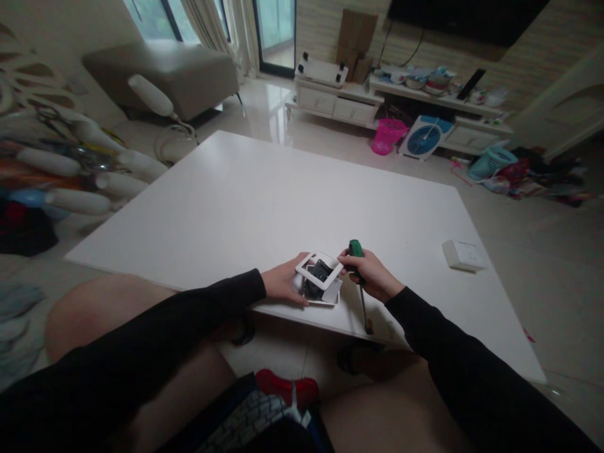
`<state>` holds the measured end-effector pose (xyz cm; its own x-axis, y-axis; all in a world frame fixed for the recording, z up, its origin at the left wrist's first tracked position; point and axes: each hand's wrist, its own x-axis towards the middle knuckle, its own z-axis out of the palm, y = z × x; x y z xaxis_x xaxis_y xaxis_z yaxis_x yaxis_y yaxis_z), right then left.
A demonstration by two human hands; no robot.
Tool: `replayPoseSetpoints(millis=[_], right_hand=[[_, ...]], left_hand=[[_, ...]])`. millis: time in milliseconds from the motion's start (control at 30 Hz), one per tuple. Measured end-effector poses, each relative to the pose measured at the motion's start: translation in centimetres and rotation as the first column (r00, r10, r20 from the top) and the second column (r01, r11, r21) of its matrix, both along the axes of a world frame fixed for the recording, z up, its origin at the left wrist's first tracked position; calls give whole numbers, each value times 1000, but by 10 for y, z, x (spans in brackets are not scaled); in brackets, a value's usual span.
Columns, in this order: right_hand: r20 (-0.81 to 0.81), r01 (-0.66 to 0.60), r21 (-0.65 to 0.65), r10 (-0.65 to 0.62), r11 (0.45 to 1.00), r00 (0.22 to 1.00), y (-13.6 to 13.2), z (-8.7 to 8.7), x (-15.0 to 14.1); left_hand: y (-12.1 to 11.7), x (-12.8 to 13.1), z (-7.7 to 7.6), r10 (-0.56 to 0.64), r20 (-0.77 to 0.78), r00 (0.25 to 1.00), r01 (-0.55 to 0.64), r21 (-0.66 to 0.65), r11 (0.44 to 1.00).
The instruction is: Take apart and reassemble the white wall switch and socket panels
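Near the table's front edge, my left hand is closed around the side of a white square wall-switch or socket housing with a black inner part. A white square frame sits tilted over the black part. My right hand grips a green-handled screwdriver, its metal shaft slanting down toward the table edge. At the shaft's lower end is a small brownish piece, too small to make out. My right thumb and forefinger are at the frame's right corner; whether they pinch it is unclear.
The white table extends ahead. A small white box stands toward its right edge. Beyond are a pink basket, a blue-and-white fan and a low cabinet. Clutter lies on the left.
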<state>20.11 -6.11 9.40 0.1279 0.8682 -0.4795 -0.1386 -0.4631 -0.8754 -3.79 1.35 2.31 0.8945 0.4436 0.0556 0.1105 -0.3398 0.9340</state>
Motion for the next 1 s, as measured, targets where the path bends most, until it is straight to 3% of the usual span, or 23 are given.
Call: replayPoseSetpoints(millis=[167, 333, 500, 800, 1000], right_hand=[[10, 28, -34, -28, 999, 1000, 3, -5, 1], [12, 31, -92, -30, 995, 999, 5, -9, 3], [43, -37, -122, 42, 992, 998, 4, -13, -1], [329, -154, -100, 179, 983, 927, 5, -16, 3], [478, -181, -45, 180, 982, 860, 6, -22, 9]], left_hand=[[0, -1, 8, 16, -79, 997, -19, -42, 999], [1, -1, 6, 28, -97, 995, -34, -67, 997], [3, -1, 4, 22, -131, 991, -28, -42, 999], [3, -1, 6, -10, -53, 999, 11, 19, 1000], [4, 0, 2, 23, -28, 999, -20, 119, 993]])
